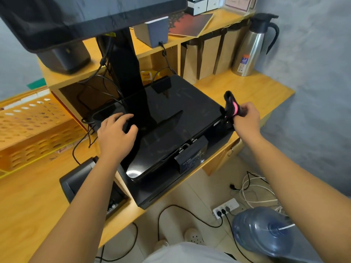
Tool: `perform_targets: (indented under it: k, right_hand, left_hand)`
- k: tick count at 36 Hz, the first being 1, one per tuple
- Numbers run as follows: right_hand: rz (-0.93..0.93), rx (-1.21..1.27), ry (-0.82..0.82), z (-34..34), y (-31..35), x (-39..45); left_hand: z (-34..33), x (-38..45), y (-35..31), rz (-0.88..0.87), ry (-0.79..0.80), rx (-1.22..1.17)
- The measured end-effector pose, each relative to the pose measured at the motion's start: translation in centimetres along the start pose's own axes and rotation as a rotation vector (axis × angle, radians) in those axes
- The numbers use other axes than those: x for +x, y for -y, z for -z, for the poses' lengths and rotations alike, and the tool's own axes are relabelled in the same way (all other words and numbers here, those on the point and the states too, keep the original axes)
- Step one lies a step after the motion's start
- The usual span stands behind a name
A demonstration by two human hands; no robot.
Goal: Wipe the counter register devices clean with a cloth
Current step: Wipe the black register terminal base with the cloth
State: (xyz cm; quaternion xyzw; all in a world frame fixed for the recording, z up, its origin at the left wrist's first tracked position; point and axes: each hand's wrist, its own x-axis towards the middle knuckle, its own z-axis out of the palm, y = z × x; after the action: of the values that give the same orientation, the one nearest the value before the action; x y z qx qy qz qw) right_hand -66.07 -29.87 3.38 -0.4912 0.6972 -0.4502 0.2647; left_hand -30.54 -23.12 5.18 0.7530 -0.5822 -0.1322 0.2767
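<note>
We're over the wooden counter (247, 88), looking down at the glossy black register base (171, 118), with its black stand (125, 73) rising to the big dark screen (85, 18) overhead. Our right hand (245, 118) is up at the base's right front corner, fingers curled tight around a bunched black cloth with a pink patch (232, 106), and one end of the cloth sticks up above the fist, clear of the surface. Our left hand (115, 130) sits on the left part of the base beside the foot of the stand, fingers spread and relaxed, gripping nothing. A small black printer (79, 179) stands on the counter just left of the base, near our left forearm. Yellow plastic crates (28, 126) are stacked at the far left. A steel thermos jug (252, 46) stands at the back right, next to brown paper bags (207, 56) in the shelf. Below, a power strip (226, 206) and a blue water bottle (264, 230) lie on the floor.
</note>
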Motion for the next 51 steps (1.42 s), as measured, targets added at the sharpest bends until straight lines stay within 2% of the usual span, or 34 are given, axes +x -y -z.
perform_targets:
  k: [2,5,8,11,13,15,17,19,21,24,26,32,34,36,38,40,44,48,51]
  right_hand:
    - [-0.1,0.123,-0.052,0.3,0.4,-0.3]
    - [-0.108,0.212,-0.09,0.5,1.6,-0.8]
    - [-0.112,0.372,-0.108,0.7,3.3,-1.3]
    - [-0.212,0.591,-0.022,1.0,5.9,-2.7]
    - [-0.293,0.765,0.116,1.0,7.4,-4.0]
    - [-0.355,0.981,0.342,0.7,8.6,-5.6]
    - [-0.413,1.111,0.576,0.2,9.2,-6.8]
    - [-0.451,1.132,0.778,-0.7,9.5,-8.2]
    - [-0.442,1.172,0.982,-1.7,9.6,-9.5]
    - [-0.465,1.202,1.124,-3.2,9.7,-11.5]
    - [-0.466,1.201,1.132,-4.0,10.0,-12.6]
    - [-0.468,1.188,1.148,-6.3,10.7,-15.4]
    - [-0.494,1.144,1.174,-7.1,11.0,-16.3]
    - [-0.529,1.12,1.182,-7.7,11.4,-17.1]
    - [-0.56,1.124,1.179,-8.2,11.7,-18.0]
    - [-0.591,1.122,1.15,-9.0,11.9,-19.0]
    - [-0.575,1.002,1.07,-10.3,12.4,-20.3]
    - [-0.502,0.965,1.113,-10.6,12.6,-20.6]
    - [-0.442,0.882,1.187,-10.9,13.1,-21.2]
  left_hand:
    - [0.0,0.0,-0.1,0.002,-0.002,-0.02]
    - [0.2,-0.2,-0.1,-0.009,-0.031,-0.049]
    - [0.6,-0.6,-0.2,0.029,-0.096,-0.27]
    - [1.3,-1.6,-0.6,0.031,-0.162,-0.425]
    - [1.5,-2.2,-1.0,-0.032,-0.194,-0.391]
    - [2.2,-3.2,-2.0,-0.081,-0.178,-0.448]
    - [3.0,-4.4,-3.2,-0.108,-0.071,-0.593]
    - [3.9,-5.7,-4.3,-0.093,0.103,-0.769]
    - [4.3,-6.6,-5.3,-0.014,0.301,-0.956]
    - [4.7,-7.1,-6.1,0.27,0.502,-1.182]
    - [4.9,-7.4,-5.4,0.332,0.511,-1.239]
    - [5.9,-8.4,-1.1,0.16,0.193,-1.304]
    - [6.6,-9.2,-0.1,-0.034,0.084,-1.193]
    - [7.3,-9.9,0.7,-0.291,0.033,-1.027]
    - [7.7,-10.2,1.2,-0.446,0.007,-0.878]
    - [8.0,-10.2,1.6,-0.39,0.019,-0.837]
    - [8.5,-10.4,3.5,-0.088,0.082,-0.986]
    - [9.8,-11.1,5.7,-0.139,0.158,-1.032]
    - [11.0,-11.3,6.6,-0.137,0.294,-1.122]
